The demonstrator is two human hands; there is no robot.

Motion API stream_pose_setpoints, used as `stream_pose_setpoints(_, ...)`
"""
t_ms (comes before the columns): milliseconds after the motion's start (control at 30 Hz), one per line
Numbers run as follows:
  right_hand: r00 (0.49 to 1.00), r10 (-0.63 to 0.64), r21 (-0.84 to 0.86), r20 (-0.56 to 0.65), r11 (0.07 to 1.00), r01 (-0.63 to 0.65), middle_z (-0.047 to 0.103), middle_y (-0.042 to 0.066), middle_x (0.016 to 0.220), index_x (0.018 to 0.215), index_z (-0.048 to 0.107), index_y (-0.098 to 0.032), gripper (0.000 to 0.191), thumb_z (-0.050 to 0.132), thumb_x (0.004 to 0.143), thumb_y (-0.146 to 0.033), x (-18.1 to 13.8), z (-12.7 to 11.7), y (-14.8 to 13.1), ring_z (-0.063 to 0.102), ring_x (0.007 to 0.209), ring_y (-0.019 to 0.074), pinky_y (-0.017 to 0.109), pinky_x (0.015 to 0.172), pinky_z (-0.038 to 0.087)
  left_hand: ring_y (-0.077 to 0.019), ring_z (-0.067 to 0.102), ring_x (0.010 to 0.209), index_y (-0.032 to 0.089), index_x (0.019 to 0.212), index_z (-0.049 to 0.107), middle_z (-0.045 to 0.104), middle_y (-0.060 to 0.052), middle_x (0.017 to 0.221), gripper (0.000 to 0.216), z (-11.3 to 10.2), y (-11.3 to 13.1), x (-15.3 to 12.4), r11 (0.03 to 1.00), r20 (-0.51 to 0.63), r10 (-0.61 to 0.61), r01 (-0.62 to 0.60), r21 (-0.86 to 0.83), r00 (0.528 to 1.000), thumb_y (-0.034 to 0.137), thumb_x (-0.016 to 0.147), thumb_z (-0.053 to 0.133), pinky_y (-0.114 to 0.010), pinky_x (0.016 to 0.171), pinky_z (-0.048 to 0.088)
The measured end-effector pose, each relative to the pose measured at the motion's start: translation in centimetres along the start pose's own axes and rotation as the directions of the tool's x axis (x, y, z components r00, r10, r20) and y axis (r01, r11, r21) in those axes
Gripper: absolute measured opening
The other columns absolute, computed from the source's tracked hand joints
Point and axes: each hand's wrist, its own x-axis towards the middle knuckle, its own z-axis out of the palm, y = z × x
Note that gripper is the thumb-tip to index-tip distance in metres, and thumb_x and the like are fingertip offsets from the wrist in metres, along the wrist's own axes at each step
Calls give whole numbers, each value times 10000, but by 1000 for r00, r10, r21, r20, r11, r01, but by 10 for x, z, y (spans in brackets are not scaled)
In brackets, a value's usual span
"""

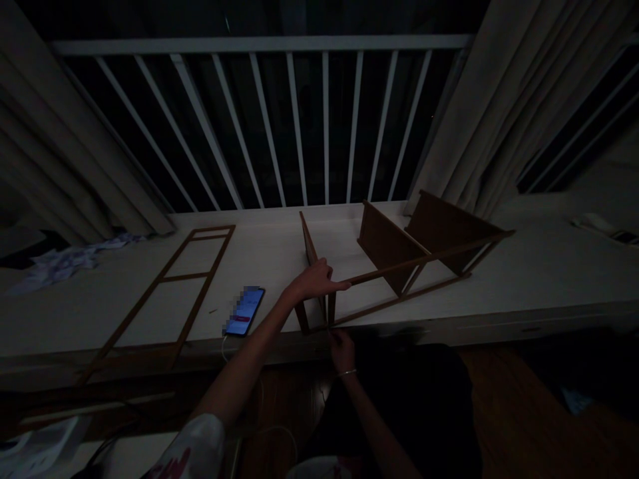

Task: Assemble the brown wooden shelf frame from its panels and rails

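Left hand: I've got my left hand (pixel 315 279) up on the ledge, fingers curled over the top corner of the wooden rack (pixel 399 266) at its near end, clamped on the frame where the long rail meets the end panel.
Right hand: my right hand (pixel 342 347) sits lower, at the ledge's front edge, fingertips pinched at the rack's bottom corner; it's dark down there, so I can't tell whether it grips a small part or just the wood itself.
Hands together or apart: apart, one above the other, both on the same near end of the rack.
Rack: lying on its side on the white ledge (pixel 524 279), running from my hands away to the right; two brown shelf boards stand up inside it, thin rails linking them.
Loose side frame: a ladder-shaped wooden frame (pixel 170 293) lies flat on the ledge, well left of the rack, not touched.
Phone: a phone (pixel 244 311) with a lit screen lies between the flat frame and my left forearm, a cable trailing off its near end over the edge.
Behind: white railing (pixel 299 120) against a dark outside, curtains (pixel 499 113) on both sides.
Far left: crumpled paper (pixel 74 256) by the curtain's foot.
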Motion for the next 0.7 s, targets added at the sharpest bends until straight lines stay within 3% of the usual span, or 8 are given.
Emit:
stream_pose_setpoints(167, 997, 71, 137, 20, 988, -73, 650, 63, 742, 766, 604, -149, 177, 501, 681, -264, 2, 2, 0, 597, 685, 169, 287, 651, 466, -151, 487, 707, 161, 652, 528, 480, -50, 814, 524, 1, -1, 1, 1000, 6, -10, 10, 18, 1000, 666, 614, 391, -255, 635, 379)
stream_pose_setpoints(300, 994, 104, 185, -42, 978, -95, 633, 48, 715, 794, 538, -149, 177, 533, 647, -249, 2, 4, -4, 595, 648, 152, 245, 591, 459, -161, 490, 731, 161, 665, 530, 483, -57, 833, 495, 1, 0, 0, 1000, 3, -7, 7, 18, 1000, 637, 631, 400, -262, 643, 379)
stream_pose_setpoints(433, 995, 87, 126, -51, 989, -80, 627, 34, 705, 802, 519, -165, 157, 509, 669, -248, 0, 4, -8, 592, 638, 146, 237, 586, 446, -161, 489, 720, 163, 652, 519, 480, -60, 831, 496, 3, -3, 1, 1000, -7, 12, -12, 22, 1000, 641, 634, 389, -266, 636, 375)
stream_pose_setpoints(700, 997, -45, -107, 69, 993, 52, 645, 45, 799, 842, 594, -178, 219, 418, 713, -165, -1, -1, -12, 595, 737, 158, 257, 686, 442, -161, 485, 721, 168, 646, 513, 480, -60, 832, 490, 7, -8, 3, 1000, -12, 21, -20, 10, 1000, 640, 633, 385, -271, 652, 373)
